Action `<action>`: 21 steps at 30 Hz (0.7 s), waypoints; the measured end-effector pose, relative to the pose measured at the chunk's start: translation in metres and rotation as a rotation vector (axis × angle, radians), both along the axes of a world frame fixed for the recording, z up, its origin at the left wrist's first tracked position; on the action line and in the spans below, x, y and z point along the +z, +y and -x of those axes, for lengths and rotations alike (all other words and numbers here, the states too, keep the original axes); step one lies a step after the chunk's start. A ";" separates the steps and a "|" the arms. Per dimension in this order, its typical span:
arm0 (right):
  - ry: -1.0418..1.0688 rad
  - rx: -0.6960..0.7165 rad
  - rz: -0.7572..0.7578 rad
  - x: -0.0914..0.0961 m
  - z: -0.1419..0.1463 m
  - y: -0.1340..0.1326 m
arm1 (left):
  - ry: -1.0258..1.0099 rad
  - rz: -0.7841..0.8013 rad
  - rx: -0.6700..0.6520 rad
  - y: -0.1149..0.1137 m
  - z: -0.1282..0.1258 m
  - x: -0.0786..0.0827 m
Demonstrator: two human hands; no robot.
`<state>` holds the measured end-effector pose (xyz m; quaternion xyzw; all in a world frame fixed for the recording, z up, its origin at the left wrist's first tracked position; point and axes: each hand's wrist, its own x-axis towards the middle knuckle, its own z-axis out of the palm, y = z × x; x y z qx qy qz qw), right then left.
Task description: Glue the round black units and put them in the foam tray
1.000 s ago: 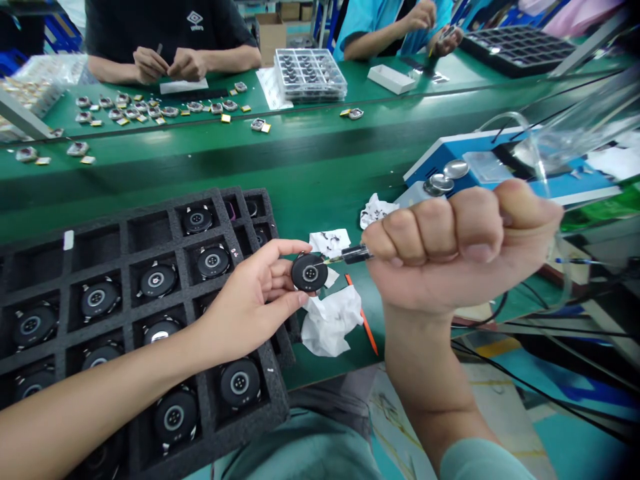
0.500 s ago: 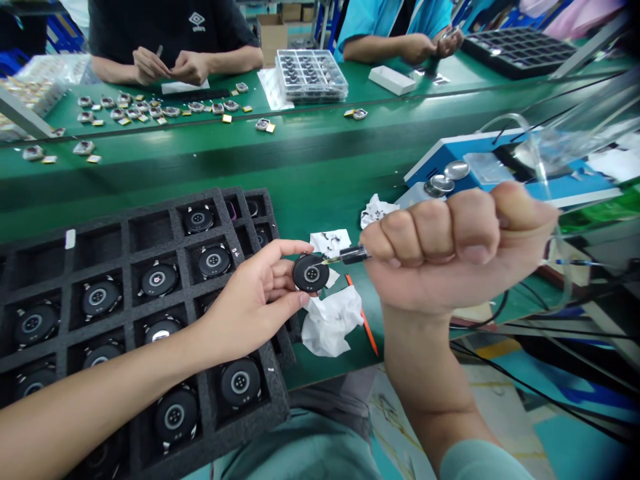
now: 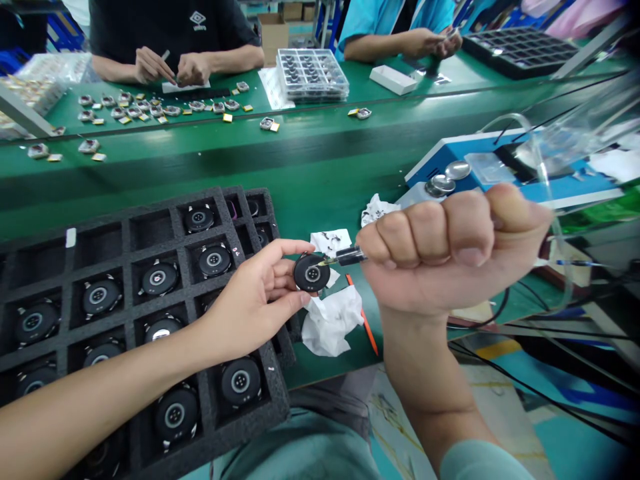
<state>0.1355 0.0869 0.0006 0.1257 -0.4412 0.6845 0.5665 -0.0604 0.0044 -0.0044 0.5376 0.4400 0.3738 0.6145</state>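
My left hand holds a round black watch body by its edge, fingers behind and thumb at the lower rim. A pale ring marks the face turned up toward me. My right hand is closed in a fist around a thin-tipped tool with a dark, glossy barrel. Its slim tip meets the watch body near the ring; whether it presses in I cannot tell. The tool's rear end is hidden inside the fist. Beneath lie a crumpled white tissue and a black-smudged white wipe.
A black foam tray with several watch bodies lies left, atop another tray. An orange stick rests beside the tissue. A blue machine and metal-lidded bottle stand right. Across the green line, two people handle small parts.
My right hand and the tool have shifted slightly left. The watch body has barely moved. Small parts on the green line have slid a little right, and the co-workers' hands have moved.
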 end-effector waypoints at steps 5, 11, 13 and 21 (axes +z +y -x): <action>0.007 0.002 0.028 0.002 0.002 -0.003 | 0.007 0.006 0.000 0.002 -0.002 0.000; -0.013 0.029 0.035 0.001 0.003 -0.004 | 0.001 0.013 0.007 0.003 -0.003 0.001; 0.000 0.038 0.025 0.000 0.003 -0.004 | 0.001 0.015 0.007 0.002 -0.004 0.001; -0.027 0.021 0.049 0.002 0.004 -0.006 | -0.006 0.016 0.011 0.002 -0.003 0.002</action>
